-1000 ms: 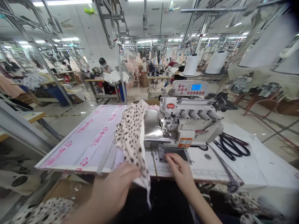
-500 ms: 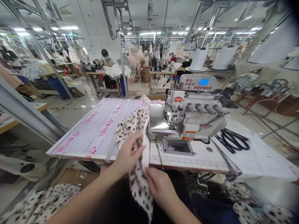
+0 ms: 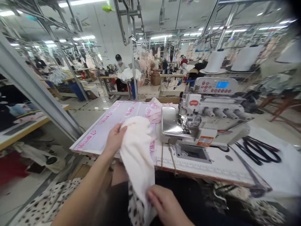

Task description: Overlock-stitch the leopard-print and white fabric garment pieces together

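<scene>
A piece of fabric (image 3: 137, 150), plain white on the side facing me and dark-spotted on the other, stretches between my two hands over the table's front edge. My left hand (image 3: 116, 137) grips its upper left edge, fingers curled around the cloth. Lower down, my right hand (image 3: 163, 199) pinches the right edge near my lap. The spotted side shows only at the bottom, where the cloth hangs. To the right of the fabric stands an overlock sewing machine (image 3: 195, 116), apart from both hands.
Lilac printed sheeting (image 3: 101, 125) covers the table's left part. Pink cloth (image 3: 155, 115) lies beside the machine, and a coiled black cord (image 3: 258, 150) to its right. Spotted fabric (image 3: 51, 201) is piled at lower left. Thread cones (image 3: 215, 61) stand behind; a person (image 3: 121, 66) sits farther back.
The fabric has been turned so its white side faces me instead of the spotted side. My left hand has moved left and up to its edge. The view has shifted left.
</scene>
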A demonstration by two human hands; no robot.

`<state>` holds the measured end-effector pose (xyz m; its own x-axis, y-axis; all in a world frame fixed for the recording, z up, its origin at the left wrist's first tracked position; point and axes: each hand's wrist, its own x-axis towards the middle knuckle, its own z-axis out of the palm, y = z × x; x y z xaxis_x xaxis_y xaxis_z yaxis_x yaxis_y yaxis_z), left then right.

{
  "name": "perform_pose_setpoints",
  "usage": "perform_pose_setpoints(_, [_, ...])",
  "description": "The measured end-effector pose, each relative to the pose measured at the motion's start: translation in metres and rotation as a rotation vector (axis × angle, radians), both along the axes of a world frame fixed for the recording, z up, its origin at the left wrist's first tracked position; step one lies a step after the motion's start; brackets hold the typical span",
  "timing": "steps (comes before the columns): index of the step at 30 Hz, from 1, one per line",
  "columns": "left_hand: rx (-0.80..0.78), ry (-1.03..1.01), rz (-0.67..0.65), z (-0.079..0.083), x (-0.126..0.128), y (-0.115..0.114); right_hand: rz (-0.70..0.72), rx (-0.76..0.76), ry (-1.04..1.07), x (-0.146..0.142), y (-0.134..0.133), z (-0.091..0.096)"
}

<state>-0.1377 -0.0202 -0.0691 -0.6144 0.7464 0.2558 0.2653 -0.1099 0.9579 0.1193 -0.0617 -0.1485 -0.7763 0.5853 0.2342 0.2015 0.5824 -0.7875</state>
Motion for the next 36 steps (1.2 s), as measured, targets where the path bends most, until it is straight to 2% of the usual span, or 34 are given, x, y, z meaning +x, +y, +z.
perform_pose_setpoints(2, [0.065, -0.170, 0.138, -0.005, -0.025, -0.038, -0.077, -0.178, 0.077, 0.001, 0.013, 0.009])
perform_pose_setpoints(5, [0.138, -0.378, 0.319, -0.023, -0.051, -0.092, -0.129, -0.328, 0.154, -0.011, 0.032, 0.021])
perform_pose_setpoints(8, [0.157, -0.555, 0.424, -0.045, -0.059, -0.131, -0.019, -0.415, 0.180, -0.040, 0.040, 0.026])
perform_pose_setpoints(11, [0.192, -0.689, 0.466, -0.058, -0.053, -0.152, 0.126, -0.604, 0.211, -0.079, 0.033, 0.025])
perform_pose_setpoints(15, [0.272, -0.746, 0.443, -0.054, -0.034, -0.164, 0.154, -0.988, 0.331, -0.123, 0.018, 0.027])
perform_pose_setpoints(20, [0.254, -0.728, 0.199, -0.047, -0.013, -0.178, 0.145, -1.257, 0.371, -0.151, 0.009, 0.037])
perform_pose_setpoints(22, [0.224, -0.717, 0.137, -0.048, -0.008, -0.186, 0.143, -1.313, 0.348, -0.156, 0.009, 0.036])
perform_pose_setpoints(26, [0.228, -0.713, 0.069, -0.050, -0.010, -0.197, 0.048, -1.209, 0.437, -0.152, 0.011, 0.038])
perform_pose_setpoints(30, [0.216, -0.778, -0.038, -0.052, 0.001, -0.196, 0.011, -1.016, 0.540, -0.132, 0.012, 0.067])
perform_pose_setpoints(32, [0.138, -0.872, -0.213, -0.057, 0.022, -0.187, 0.054, -0.845, 0.513, -0.127, 0.007, 0.087])
perform_pose_setpoints(33, [0.097, -0.940, -0.362, -0.061, 0.036, -0.180, 0.086, -0.756, 0.452, -0.127, 0.003, 0.096])
perform_pose_setpoints(35, [0.047, -1.013, -0.632, -0.071, 0.065, -0.163, 0.179, -0.582, 0.237, -0.132, -0.012, 0.109])
perform_pose_setpoints(36, [0.058, -1.019, -0.672, -0.075, 0.077, -0.156, 0.247, -0.482, 0.107, -0.135, -0.022, 0.112])
